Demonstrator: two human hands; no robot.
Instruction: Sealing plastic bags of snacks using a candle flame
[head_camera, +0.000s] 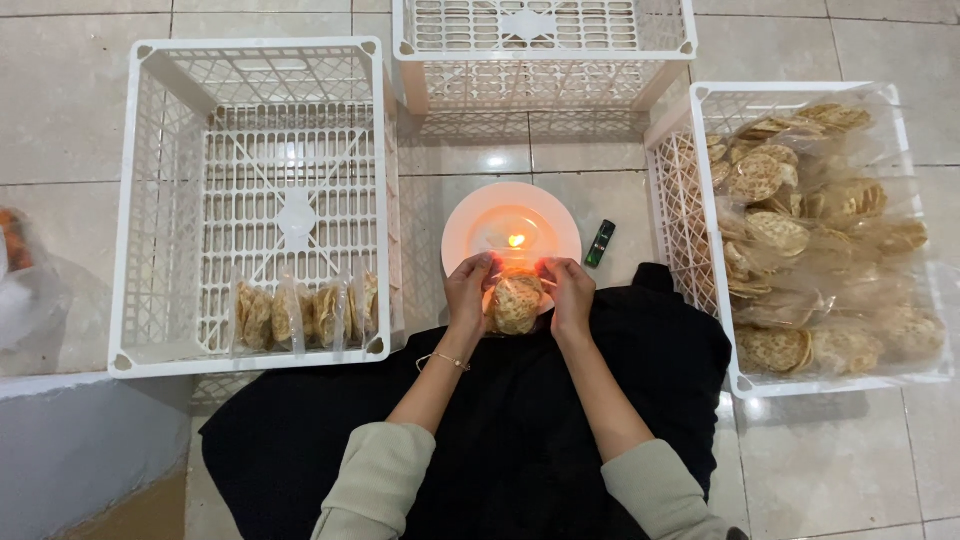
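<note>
clear bag of round crackers (516, 303): gripped by left hand (468, 292) and right hand (571, 293), over near rim of white plate (460, 225) bearing small flame (516, 240). green lighter (600, 243) beside plate. white crates: left (160, 200) few bags, right (690, 200) many.

Home-scale food packing spot, on the floor: pale glossy floor tiles (60, 100) are serving as the work surface. White plastic crates (160, 200) are sitting around a plate (470, 215) bearing a small flame (516, 240). Bagged round crackers (800, 250) are filling one crate.
</note>
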